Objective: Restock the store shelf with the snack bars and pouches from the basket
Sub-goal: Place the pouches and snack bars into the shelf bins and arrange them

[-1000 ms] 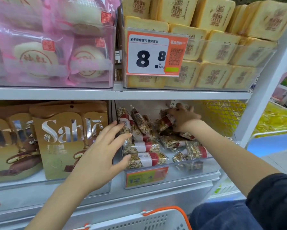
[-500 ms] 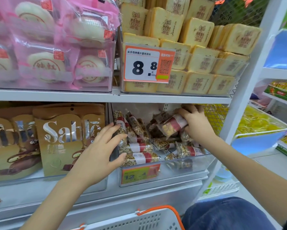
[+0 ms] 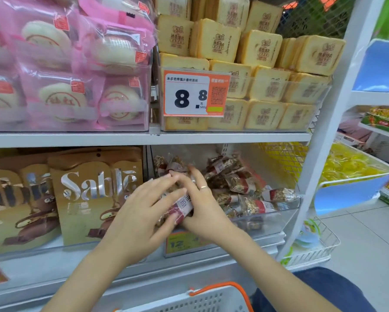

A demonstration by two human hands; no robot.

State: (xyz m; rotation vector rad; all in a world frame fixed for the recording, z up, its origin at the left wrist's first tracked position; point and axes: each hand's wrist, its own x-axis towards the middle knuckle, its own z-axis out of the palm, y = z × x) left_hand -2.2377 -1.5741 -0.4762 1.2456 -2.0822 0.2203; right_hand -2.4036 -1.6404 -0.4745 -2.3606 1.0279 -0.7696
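Changed since half a second ago: the right hand [image 3: 203,206] has left the back of the bin and come forward to meet the left hand [image 3: 141,212] at the bin's front left; the view has tipped slightly right.

Right hand: fingers straight and spread, a ring on one, palm against the right side of one snack bar [image 3: 181,209]; thumb hidden beneath. Whether it grips the bar or only presses it cannot be told.

Left hand: fingers straight and fanned, laid over the bar's left side, thumb low near its bottom end. The bar sits between the two hands, tilted, its white-and-red label showing, above the front left corner of the bin.

Bin [image 3: 279,219]: clear plastic, lower shelf, right section. Holds a loose heap of bars [image 3: 240,183], grain-filled with red-and-white bands, lying at mixed angles; one juts over the right front rim. An orange tag [image 3: 184,243] reading 12 is on the bin's front, partly covered by the wrists.

Left of the bin: gold pouches [image 3: 94,194] marked "Sablé", standing upright in a row.

Upper shelf [image 3: 144,138]: pink packs [image 3: 76,70] of round cakes on the left; stacked yellow toast packs [image 3: 263,86] on the right, with an orange price tag [image 3: 195,93] reading 8.8.

Bottom edge: white basket [image 3: 202,300] with an orange handle, just in front of the shelf; its contents cannot be seen.
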